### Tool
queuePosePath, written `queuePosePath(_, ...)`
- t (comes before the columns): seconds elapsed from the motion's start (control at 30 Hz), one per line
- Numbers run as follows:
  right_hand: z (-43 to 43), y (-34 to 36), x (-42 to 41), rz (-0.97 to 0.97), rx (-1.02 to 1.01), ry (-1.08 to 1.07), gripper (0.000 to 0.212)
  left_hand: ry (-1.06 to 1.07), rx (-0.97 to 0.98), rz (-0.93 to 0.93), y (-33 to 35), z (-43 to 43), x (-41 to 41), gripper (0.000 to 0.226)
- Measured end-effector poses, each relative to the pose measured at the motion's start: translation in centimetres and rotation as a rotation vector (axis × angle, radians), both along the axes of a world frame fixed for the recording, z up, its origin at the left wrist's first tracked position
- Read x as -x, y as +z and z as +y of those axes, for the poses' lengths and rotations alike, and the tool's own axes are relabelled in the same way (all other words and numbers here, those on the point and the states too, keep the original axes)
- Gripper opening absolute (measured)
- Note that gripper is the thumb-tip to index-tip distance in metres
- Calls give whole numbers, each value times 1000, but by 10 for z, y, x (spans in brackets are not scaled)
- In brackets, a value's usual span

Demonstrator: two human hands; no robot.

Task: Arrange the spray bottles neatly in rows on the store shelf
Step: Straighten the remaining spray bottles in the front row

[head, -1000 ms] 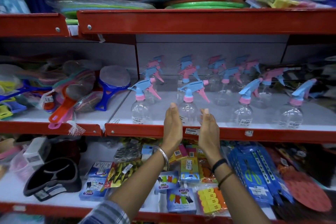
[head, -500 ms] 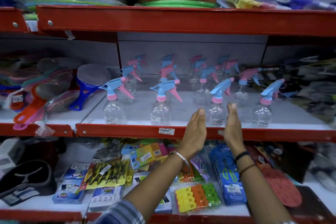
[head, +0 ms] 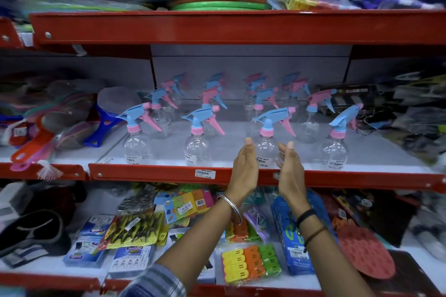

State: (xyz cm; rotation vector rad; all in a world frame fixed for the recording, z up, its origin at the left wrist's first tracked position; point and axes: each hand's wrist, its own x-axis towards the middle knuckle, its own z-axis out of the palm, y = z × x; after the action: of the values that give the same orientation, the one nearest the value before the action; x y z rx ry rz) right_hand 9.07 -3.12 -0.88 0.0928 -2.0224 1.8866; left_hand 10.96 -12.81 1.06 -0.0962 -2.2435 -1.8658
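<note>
Clear spray bottles with blue and pink trigger heads stand in rows on the white middle shelf (head: 156,174). The front row runs from a left bottle (head: 136,149) past a second bottle (head: 198,152) and a third bottle (head: 266,147) to a right bottle (head: 334,152). More bottles (head: 261,101) stand behind them toward the back wall. My left hand (head: 243,169) and my right hand (head: 289,169) are flat, palms facing each other, on either side of the third front bottle. Neither hand grips it.
The red upper shelf (head: 217,29) overhangs the bottles. Bagged scrubbers and brushes (head: 62,123) lie on the shelf to the left, dark blurred goods (head: 410,108) to the right. Packets of pegs and clips (head: 251,265) fill the lower shelf under my arms.
Both hands moved right along the front row, from either side of the second bottle to either side of the third. The view shifted right with them.
</note>
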Motion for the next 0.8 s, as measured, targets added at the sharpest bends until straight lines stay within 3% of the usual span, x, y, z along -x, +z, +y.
queuePosePath(0.23,-7,-3,-6,59,-26,-50,42,27,-29,-7,0,-2,4,89)
queuePosePath(0.53,-3,-3,-11,62,-26,-11,39,48,-26,9,-5,2,0,93)
queuePosePath(0.7,18,-5,-15,134,40,-51,57,127,16,81,-9,14,-6,68)
queuePosePath(0.8,45,-1,-21,319,44,-165,47,222,15,297,-10,27,-14,57)
